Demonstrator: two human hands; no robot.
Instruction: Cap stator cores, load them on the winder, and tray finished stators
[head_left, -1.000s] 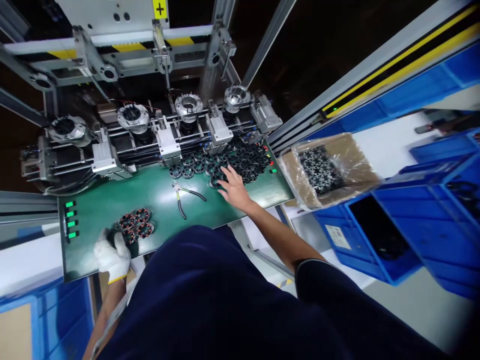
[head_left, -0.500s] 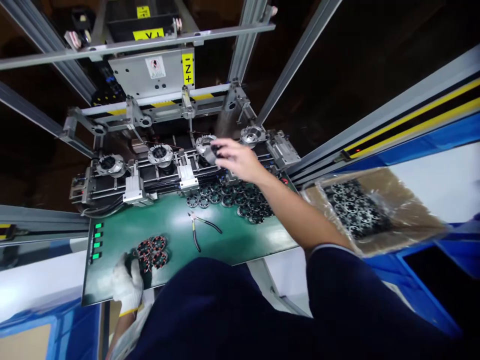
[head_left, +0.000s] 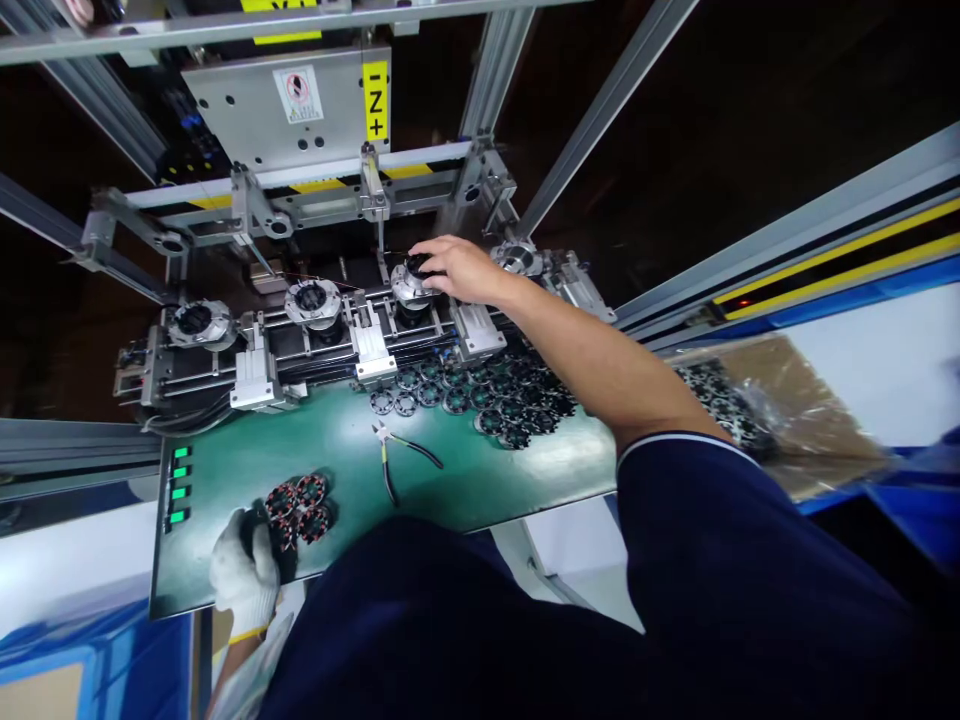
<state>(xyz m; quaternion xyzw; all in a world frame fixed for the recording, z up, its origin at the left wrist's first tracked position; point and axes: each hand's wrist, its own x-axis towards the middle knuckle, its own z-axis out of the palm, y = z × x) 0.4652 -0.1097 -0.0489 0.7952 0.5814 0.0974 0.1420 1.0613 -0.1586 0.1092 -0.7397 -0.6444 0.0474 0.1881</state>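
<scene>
My bare right hand reaches far over the green work plate and presses a black stator ring onto the third round metal fixture of the machine, fingers curled on it. My left hand, in a white glove, rests at the plate's near left edge, closed on a dark round part beside a small group of copper-wound stators. A heap of black unwound stators lies under my right forearm.
Yellow-handled cutters lie mid-plate. Other round fixtures stand in a row at the back, under a metal gantry with a Z label. Green lit buttons sit at the left. A plastic-lined box of black parts is on the right.
My right hand left the heap of black stators, carried one up and back, and now sets it on the third fixture. The gloved left hand stayed by the wound stators.
</scene>
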